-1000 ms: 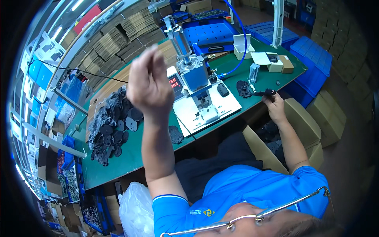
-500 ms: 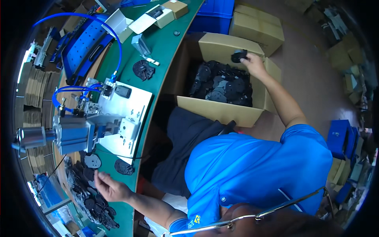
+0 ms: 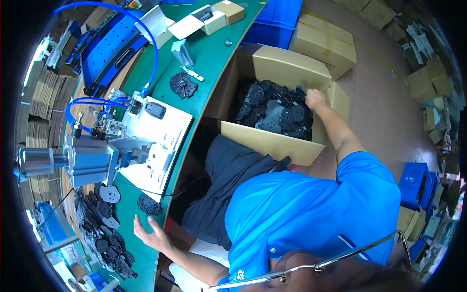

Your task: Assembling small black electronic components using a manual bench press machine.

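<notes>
My left hand (image 3: 153,236) hovers over the near part of the green bench with fingers spread and nothing in them. Just beyond its fingertips lies a single black plastic plate (image 3: 149,205). To its left spreads a heap of similar dark plates (image 3: 104,241), a grey plate (image 3: 110,193) among them. My right hand (image 3: 316,99) is at the right side of an open cardboard box (image 3: 270,136), its fingers curled. A dark plate edge (image 3: 300,92) shows beside those fingers; whether they still grip it is hidden. Black and grey plates (image 3: 275,109) pile up inside the box.
A pneumatic press (image 3: 90,161) with blue hoses stands on the bench by a white base plate (image 3: 168,129), which carries a black oblong part (image 3: 155,110). Farther along are another black part (image 3: 183,86), a metal block (image 3: 182,52) and small cartons (image 3: 212,19). A closed carton (image 3: 323,44) sits behind the box.
My right hand has lowered a black round plate from above the box to its right side. My left hand has moved right, away from the heap, and its fingers have spread.
</notes>
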Tool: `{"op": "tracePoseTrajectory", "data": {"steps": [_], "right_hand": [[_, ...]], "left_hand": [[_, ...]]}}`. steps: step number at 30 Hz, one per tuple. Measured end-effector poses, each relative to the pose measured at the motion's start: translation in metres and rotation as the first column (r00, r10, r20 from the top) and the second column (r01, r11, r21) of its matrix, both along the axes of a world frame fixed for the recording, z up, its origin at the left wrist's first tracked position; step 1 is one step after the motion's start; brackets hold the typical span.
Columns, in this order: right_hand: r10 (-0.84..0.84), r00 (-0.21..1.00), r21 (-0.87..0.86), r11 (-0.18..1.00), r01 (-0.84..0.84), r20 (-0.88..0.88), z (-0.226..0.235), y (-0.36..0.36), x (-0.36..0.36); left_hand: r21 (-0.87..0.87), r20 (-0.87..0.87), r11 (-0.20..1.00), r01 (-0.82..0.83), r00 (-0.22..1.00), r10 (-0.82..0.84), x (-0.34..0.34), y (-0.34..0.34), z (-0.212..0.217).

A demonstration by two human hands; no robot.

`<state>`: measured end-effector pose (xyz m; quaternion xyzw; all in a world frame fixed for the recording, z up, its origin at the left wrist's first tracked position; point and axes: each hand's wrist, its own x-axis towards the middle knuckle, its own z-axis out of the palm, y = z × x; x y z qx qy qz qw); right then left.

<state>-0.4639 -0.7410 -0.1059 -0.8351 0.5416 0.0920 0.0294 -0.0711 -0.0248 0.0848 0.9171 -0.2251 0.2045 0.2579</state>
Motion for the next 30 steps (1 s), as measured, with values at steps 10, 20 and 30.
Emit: {"op": "tracePoseTrajectory", "data": {"steps": [10, 20, 30], "right_hand": [[0.336, 0.714, -0.107, 0.932, -0.347, 0.614, 0.095, 0.075, 0.145], [0.518, -0.078, -0.412, 0.571, -0.71, 0.852, 0.225, 0.195, 0.251], [0.404, -0.267, -0.41, 0.325, -0.852, 0.875, 0.227, 0.292, 0.328]], "left_hand": [[0.374, -0.07, 0.923, 0.092, 0.995, -0.071, -0.026, -0.014, -0.028], [0.234, 0.055, 0.965, 0.116, 0.99, -0.133, -0.049, -0.008, -0.031], [0.1, 0.271, 0.934, 0.344, 0.894, -0.358, -0.05, -0.098, 0.039]]}}
